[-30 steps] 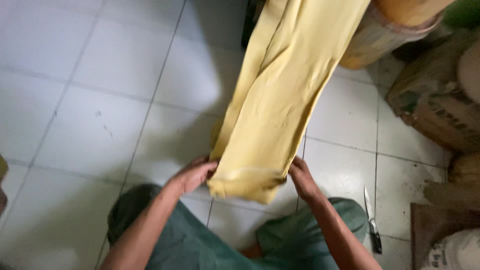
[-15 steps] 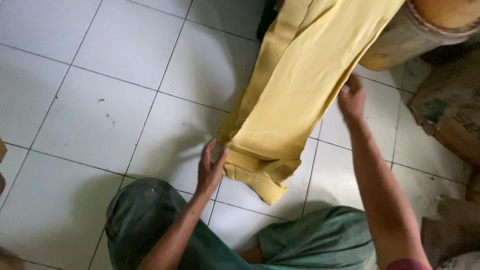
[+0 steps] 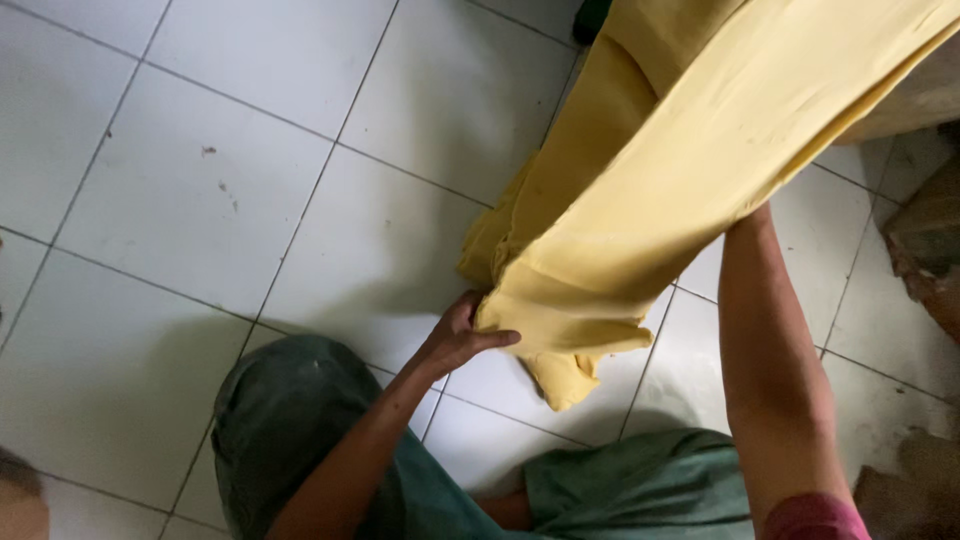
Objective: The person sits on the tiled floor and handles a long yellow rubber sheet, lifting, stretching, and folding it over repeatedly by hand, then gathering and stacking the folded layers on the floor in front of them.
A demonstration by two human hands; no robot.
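Observation:
A long strip of yellow cloth (image 3: 690, 170) runs down from the upper right toward me, its lower end bunched in folds above the white tiled floor (image 3: 250, 170). My left hand (image 3: 462, 335) grips the folded lower edge of the cloth, thumb on top. My right forearm (image 3: 770, 370) reaches up beneath the cloth; the right hand itself is hidden behind the fabric. My knees in dark green trousers (image 3: 300, 430) are at the bottom of the view.
Brown sacks or bundles (image 3: 925, 250) sit on the floor at the right edge. A dark object (image 3: 592, 18) shows at the top, just behind the cloth. A brownish shape (image 3: 20, 495) sits at the bottom left corner.
My right hand has left the cloth's lower edge and gone up under the fabric, out of sight. My left hand kept its hold on the lower fold. The view has shifted closer.

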